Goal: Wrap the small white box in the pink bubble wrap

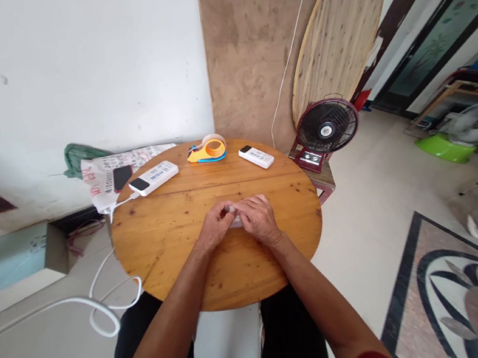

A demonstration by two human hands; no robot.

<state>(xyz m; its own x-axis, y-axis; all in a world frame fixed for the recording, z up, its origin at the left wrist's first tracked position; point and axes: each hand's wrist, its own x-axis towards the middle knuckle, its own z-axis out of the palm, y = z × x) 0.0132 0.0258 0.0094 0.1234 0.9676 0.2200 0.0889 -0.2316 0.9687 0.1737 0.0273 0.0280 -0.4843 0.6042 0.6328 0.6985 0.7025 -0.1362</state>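
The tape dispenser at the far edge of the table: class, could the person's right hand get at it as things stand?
Probably yes: bare table lies between the right hand and the tape dispenser, though both hands pinch a small pale object.

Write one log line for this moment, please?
hands: left and right pinch small pale thing | table: tape dispenser, two remotes

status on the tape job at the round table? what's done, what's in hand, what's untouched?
Done: nothing finished shows. In hand: the left hand and right hand meet at the middle of the round wooden table, pinching a small pale piece; what it is cannot be told. Untouched: the orange-and-blue tape dispenser and two white remote controls lie at the far edge.
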